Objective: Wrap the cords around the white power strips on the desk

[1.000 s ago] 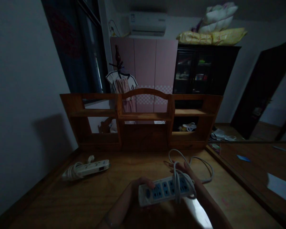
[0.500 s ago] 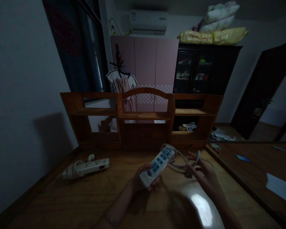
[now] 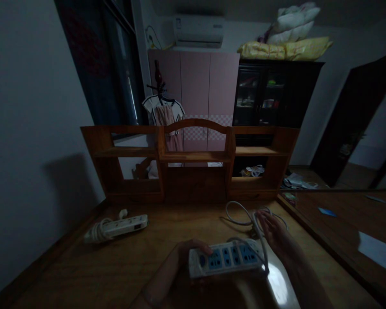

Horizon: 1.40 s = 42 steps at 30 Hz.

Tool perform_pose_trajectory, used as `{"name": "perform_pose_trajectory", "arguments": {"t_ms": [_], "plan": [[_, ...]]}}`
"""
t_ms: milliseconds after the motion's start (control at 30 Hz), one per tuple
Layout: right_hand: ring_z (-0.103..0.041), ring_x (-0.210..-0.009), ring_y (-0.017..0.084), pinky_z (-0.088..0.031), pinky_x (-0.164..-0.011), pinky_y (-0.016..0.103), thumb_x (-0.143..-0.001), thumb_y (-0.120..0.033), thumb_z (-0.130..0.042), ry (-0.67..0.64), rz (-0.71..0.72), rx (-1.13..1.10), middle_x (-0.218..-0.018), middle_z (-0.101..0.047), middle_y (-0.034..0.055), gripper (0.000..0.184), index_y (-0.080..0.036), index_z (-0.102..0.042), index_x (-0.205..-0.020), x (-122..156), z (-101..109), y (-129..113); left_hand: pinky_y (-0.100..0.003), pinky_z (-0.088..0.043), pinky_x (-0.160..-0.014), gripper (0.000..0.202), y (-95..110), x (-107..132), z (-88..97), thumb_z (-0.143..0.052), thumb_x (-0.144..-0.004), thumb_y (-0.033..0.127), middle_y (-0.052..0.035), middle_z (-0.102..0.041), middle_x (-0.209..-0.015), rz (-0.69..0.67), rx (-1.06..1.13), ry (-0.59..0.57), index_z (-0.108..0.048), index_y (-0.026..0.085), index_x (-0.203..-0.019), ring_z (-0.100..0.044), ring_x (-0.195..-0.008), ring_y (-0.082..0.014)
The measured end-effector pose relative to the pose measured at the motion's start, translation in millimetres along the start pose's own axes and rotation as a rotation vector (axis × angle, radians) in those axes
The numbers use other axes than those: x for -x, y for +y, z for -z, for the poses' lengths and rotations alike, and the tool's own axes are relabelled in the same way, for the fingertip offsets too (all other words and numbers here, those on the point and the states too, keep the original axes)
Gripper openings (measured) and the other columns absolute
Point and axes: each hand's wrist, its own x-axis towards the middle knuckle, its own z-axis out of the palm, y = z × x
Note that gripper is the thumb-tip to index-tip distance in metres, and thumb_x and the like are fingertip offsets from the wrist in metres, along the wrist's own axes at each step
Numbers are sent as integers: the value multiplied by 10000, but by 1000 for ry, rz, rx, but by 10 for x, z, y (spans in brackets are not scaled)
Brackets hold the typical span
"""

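My left hand (image 3: 193, 253) grips the left end of a white power strip (image 3: 199, 267) with blue sockets, its thumb on top. The strip lies nearly level above the table, sockets facing me. A grey cord (image 3: 238, 223) comes off its right end, loops across that end and runs up to my right hand (image 3: 273, 231). My right hand is closed around the cord, its fingers partly blurred and pointing up. More loops of the cord spread behind my right hand, over the table.
A second white power strip (image 3: 128, 226), wrapped in its own cord, lies left on the wooden table (image 3: 122, 274). A wooden shelf unit (image 3: 196, 158) stands along the back. To the right, a lower brown surface holds white paper (image 3: 378, 251) and a blue card (image 3: 327, 212).
My left hand has turned the strip from slanted to nearly level and brought it lower. My right hand has moved slightly up with the cord, whose loop at the strip's end has opened.
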Motion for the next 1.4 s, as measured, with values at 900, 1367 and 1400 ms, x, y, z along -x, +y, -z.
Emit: {"name": "perform_pose_trajectory", "arguments": {"t_ms": [900, 1367, 1400], "plan": [[-667, -754, 207, -563, -693, 374, -870, -412, -518, -368, -35, 209, -913, -637, 71, 255, -178, -528, -973, 415, -186, 95, -304, -540, -541, 521, 137, -424, 71, -663, -754, 464, -70, -650, -786, -757, -24, 667, -515, 119, -1116, -637, -626, -189], [-610, -907, 207, -509, -771, 322, -875, -297, -557, 85, 237, -39, -976, -629, 53, 98, -219, -499, -861, 451, -280, -332, -288, -494, -452, 571, 73, -457, 217, -458, -820, 563, -149, -662, -729, -327, 12, 148, -588, 47, -1028, -643, -551, -221], [-606, -909, 204, -505, -775, 323, -872, -285, -563, 96, 251, -78, -961, -626, 47, 93, -221, -499, -853, 469, -286, -374, -289, -493, -453, 562, 71, -460, 231, -464, -819, 562, -146, -663, -731, -332, 8, 166, -591, 52, -1019, -644, -551, -221]]}}
